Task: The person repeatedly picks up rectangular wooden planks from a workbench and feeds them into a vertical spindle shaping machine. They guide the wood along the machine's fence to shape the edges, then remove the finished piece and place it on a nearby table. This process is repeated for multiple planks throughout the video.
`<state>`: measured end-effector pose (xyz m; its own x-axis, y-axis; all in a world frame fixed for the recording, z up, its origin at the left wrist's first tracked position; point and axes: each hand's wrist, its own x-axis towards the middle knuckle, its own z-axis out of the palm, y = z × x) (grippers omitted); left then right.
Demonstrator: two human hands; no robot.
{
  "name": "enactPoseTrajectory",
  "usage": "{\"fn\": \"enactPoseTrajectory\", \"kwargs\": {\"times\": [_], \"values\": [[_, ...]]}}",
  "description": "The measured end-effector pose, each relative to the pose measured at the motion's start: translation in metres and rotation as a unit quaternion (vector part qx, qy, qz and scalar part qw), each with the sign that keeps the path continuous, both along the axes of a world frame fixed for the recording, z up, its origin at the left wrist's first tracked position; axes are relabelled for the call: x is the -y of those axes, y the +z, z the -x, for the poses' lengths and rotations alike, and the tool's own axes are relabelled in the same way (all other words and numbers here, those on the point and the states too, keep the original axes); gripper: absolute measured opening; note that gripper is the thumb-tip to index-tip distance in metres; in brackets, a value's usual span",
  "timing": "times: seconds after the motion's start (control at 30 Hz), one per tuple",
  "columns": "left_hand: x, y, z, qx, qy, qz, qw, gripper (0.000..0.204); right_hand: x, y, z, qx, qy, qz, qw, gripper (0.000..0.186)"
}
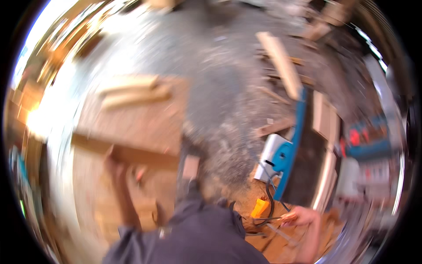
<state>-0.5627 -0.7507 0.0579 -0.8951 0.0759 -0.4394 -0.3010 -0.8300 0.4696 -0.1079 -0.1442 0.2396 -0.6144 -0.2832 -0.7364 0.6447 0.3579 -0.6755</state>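
Motion blurs the view. My left hand (pixel 115 163) grips the near side of a long wooden board (pixel 149 153) lying across a plywood top (pixel 165 119). A small red-and-grey item (pixel 140 175) sits just right of that hand. At the lower right, my right hand (pixel 303 216) is closed on a thin tool (pixel 277 218) with what looks like a wooden handle, just beside the near end of a blue-framed machine (pixel 290 145) with a dark top. A yellow part (pixel 259 207) and black cables are left of this hand, above sawdust.
Two short wooden pieces (pixel 132 97) rest on the plywood. A long plank (pixel 279 61) extends past the machine's far end, with strips lying on its right side (pixel 325 123) and scraps on the dusty floor (pixel 211 88). A blue-and-red machine (pixel 369 141) stands at right; stacked timber (pixel 61 48) lines the left.
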Motion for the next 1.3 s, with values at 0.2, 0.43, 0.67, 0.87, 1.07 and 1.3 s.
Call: {"fn": "enactPoseTrajectory", "kwargs": {"times": [0.2,0.43,0.67,0.87,1.07,1.3], "values": [[0.066,0.067,-0.029,0.035,0.21,0.076,0.974,0.016,0.087,-0.047,0.136,0.072,-0.144,-0.172,0.972,0.035],[0.167,0.044,-0.147,-0.006,0.255,0.062,0.965,0.023,0.2,-0.193,0.342,-0.25,0.011,-0.392,0.885,0.045],[0.176,0.03,-0.228,0.131,0.255,0.167,0.943,0.029,0.353,-0.334,0.566,-0.507,-0.023,-0.206,0.837,0.054],[0.139,-0.006,-0.234,0.2,0.239,0.222,0.924,0.03,0.455,-0.294,0.551,-0.558,0.136,-0.493,0.654,0.037],[0.084,-0.012,-0.138,0.147,0.131,0.173,0.965,0.033,0.286,-0.228,0.366,-0.568,-0.159,-0.123,0.798,0.015],[-0.058,0.002,-0.071,0.086,-0.023,0.087,0.992,0.037,0.1,-0.182,0.036,-0.442,-0.37,-0.413,0.705,0.011]]}}
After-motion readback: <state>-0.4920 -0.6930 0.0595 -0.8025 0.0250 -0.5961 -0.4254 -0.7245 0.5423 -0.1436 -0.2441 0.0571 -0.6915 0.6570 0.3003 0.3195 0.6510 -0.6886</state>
